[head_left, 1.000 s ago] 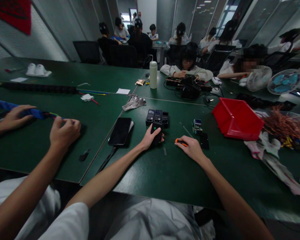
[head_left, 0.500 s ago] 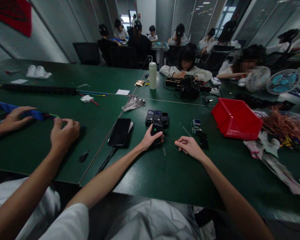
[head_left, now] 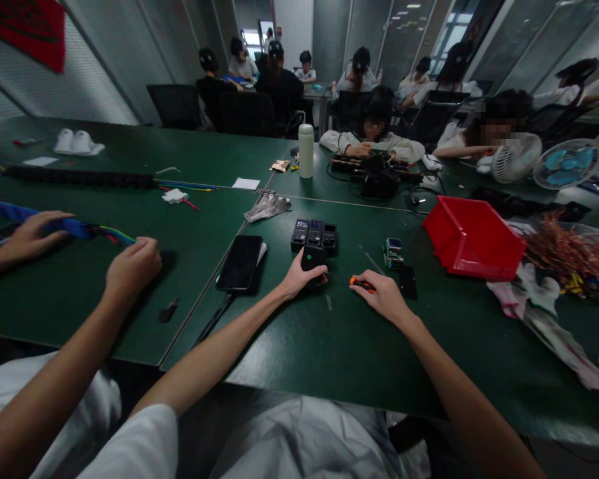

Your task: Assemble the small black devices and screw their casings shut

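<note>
Near edge: the green table [head_left: 289,352] ends in front of my lap; bare surface runs from that edge up between my forearms, room to pull either hand back.
Clear strip [head_left: 328,303]: flat on the table, just my side of the gap between my hands.
Right hand [head_left: 379,296]: fingers closed on an orange-and-black tool [head_left: 362,285], orange end toward my left; tip too small to make out.
Left hand [head_left: 299,276]: thumb and fingers grasping a black case [head_left: 313,257], green dot facing up.
Gap between hands: open tabletop, tool and case well apart.
Phone [head_left: 239,263]: left of my left hand, right by the table seam; limits sideways room there.
Black plate [head_left: 408,283]: just past my right knuckles.
Circuit board [head_left: 393,253]: just beyond the plate, tight on that side.
Black modules [head_left: 314,233]: row right behind the case; can't tell if they touch.
Red bin [head_left: 474,243]: farther right, near corner angled toward me.
Grey glove [head_left: 268,207]: beyond the modules, over the seam.
Bottle [head_left: 306,152]: upright, farther back.
</note>
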Available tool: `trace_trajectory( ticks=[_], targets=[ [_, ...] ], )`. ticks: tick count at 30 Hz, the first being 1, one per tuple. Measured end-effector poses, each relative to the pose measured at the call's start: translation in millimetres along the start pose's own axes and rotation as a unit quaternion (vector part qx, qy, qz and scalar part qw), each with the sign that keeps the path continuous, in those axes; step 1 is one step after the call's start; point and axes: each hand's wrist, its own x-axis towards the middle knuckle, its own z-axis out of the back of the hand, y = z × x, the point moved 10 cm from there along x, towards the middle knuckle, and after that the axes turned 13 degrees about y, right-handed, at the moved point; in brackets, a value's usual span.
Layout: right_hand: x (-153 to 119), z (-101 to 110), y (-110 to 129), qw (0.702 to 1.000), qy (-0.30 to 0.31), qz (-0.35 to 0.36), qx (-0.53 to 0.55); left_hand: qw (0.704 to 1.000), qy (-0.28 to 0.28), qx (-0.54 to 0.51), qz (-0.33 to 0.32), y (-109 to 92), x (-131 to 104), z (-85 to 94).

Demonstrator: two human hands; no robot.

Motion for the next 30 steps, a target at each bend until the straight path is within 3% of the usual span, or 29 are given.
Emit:
trace_trajectory(
  ticks=[9, 14, 18, 24, 30],
  targets=[
    [3, -4, -2, 0.998, 0.027, -0.03, 0.052, 1.0, -0.001, -0.008, -0.001, 2, 1, 1.6],
    [5, -20, -10, 0.987, 0.087, -0.063, 0.122, 1.0, 0.009, -0.026, -0.001, 3, 0, -0.3],
    [5, -24, -16, 0.981, 0.092, -0.083, 0.151, 0.999, 0.012, -0.035, 0.003, 4, 0, -2.2],
    [5, -13, -15, 0.984, 0.054, -0.08, 0.151, 0.996, 0.004, -0.087, 0.014, 9, 1, 2.9],
    [0, 4, -15, 0.978, -0.035, -0.086, 0.186, 0.992, -0.007, -0.122, 0.033, 11, 2, 6.7]
  ],
)
